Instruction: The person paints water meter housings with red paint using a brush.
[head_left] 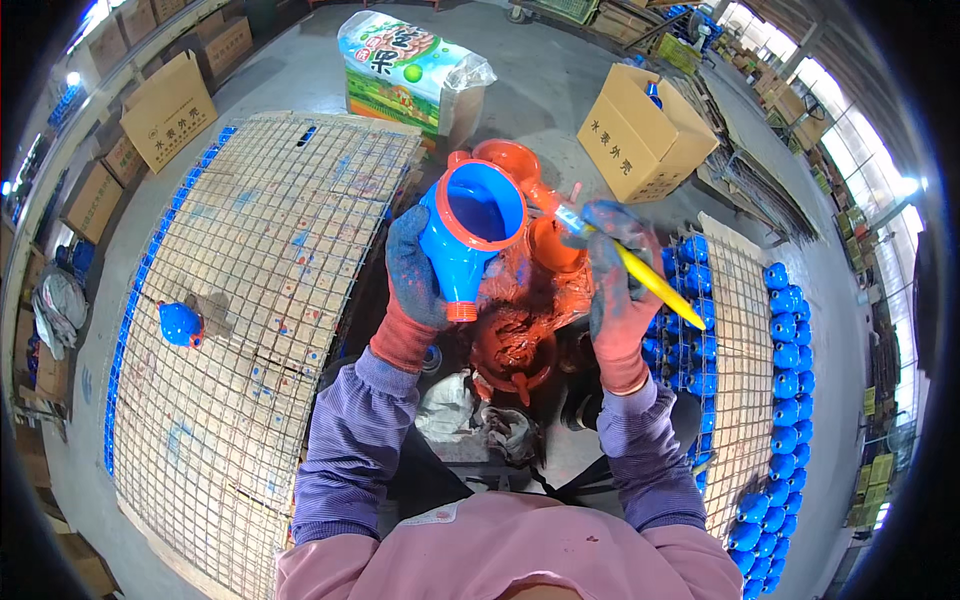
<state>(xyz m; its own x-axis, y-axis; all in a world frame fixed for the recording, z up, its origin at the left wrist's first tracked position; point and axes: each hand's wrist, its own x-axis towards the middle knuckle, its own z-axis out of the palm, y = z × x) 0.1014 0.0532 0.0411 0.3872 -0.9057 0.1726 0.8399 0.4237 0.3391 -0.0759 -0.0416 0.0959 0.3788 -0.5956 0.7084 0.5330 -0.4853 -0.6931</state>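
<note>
Gripped in my gloved left hand [408,262] is a blue meter housing [438,258]. Its round open mouth has a red-painted rim and faces up toward me, and a red threaded end points down. My gloved right hand [618,300] closes around a paintbrush [660,284] with a yellow handle. The brush head points left, toward the housing, and sits a short way to the right of its rim. Below both hands is a pot [540,372] of thick red paint. Other red-smeared containers, one a red cup [556,246], stand beyond it.
On the left, a wire-mesh rack [270,290] over boards bears one blue housing [180,325]. Another mesh rack [745,340] stands on the right, with rows of blue housings [788,380] beside it. A colourful bag [400,75] and an open carton [640,135] stand ahead.
</note>
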